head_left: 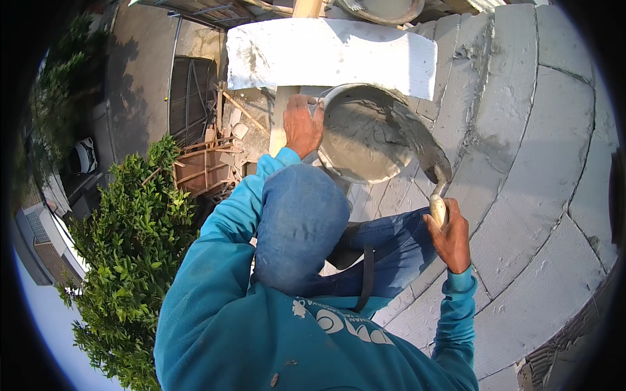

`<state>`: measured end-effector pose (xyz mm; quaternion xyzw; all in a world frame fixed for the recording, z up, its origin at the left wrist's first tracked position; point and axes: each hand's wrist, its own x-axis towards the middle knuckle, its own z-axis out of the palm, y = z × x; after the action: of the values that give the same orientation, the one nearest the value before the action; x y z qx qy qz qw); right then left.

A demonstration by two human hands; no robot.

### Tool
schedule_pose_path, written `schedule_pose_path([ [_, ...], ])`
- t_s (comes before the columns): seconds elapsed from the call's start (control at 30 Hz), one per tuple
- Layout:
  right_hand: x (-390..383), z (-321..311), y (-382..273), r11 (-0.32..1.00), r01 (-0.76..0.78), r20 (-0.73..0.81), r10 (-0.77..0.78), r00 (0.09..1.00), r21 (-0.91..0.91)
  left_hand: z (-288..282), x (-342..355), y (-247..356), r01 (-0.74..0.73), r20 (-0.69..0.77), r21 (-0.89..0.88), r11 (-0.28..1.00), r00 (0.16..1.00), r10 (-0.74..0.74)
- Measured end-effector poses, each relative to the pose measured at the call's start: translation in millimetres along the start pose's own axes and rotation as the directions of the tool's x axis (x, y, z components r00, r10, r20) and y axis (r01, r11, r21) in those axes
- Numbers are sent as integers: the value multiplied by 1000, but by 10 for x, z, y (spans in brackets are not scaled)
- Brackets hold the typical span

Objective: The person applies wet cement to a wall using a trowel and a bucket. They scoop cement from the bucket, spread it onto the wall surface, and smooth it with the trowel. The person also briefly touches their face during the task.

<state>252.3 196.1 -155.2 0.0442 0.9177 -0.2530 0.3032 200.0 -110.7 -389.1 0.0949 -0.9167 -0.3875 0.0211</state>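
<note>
My left hand [304, 126] is at the left rim of a round bucket [334, 171], its fingers closed over the edge. Wet grey mortar [358, 133] fills much of the bucket. In my right hand [451, 236] is the wooden handle of a trowel [438, 207]. Its blade, coated with mortar, points up and left over the bucket's right rim. A long white block [326, 55] lies just beyond the bucket, partly streaked with grey.
A wall of pale grey blocks [515, 176] with mortar joints rises at my right. Below on the left are a leafy tree [137, 241], scrap timber [205, 163] and a paved lane [140, 72]. Another basin [385, 8] stands at the top edge.
</note>
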Motion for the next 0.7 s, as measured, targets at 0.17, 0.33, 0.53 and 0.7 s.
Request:
schedule_pose_path([
  [0.17,769,548,455,857,151,80,-128,989,-493,250,2,-299,280,312,-437,855,939,-148],
  [0.33,1201,1362,483,959,199,270,-142,952,-199,245,-26,-104,357,357,-474,805,913,-195],
  [0.53,749,1754,247,921,-129,409,-36,912,367,336,-243,-203,321,302,-658,681,941,-152],
  [0.7,488,1760,224,718,-295,446,-23,895,630,401,-245,-426,368,374,-641,673,916,-145],
])
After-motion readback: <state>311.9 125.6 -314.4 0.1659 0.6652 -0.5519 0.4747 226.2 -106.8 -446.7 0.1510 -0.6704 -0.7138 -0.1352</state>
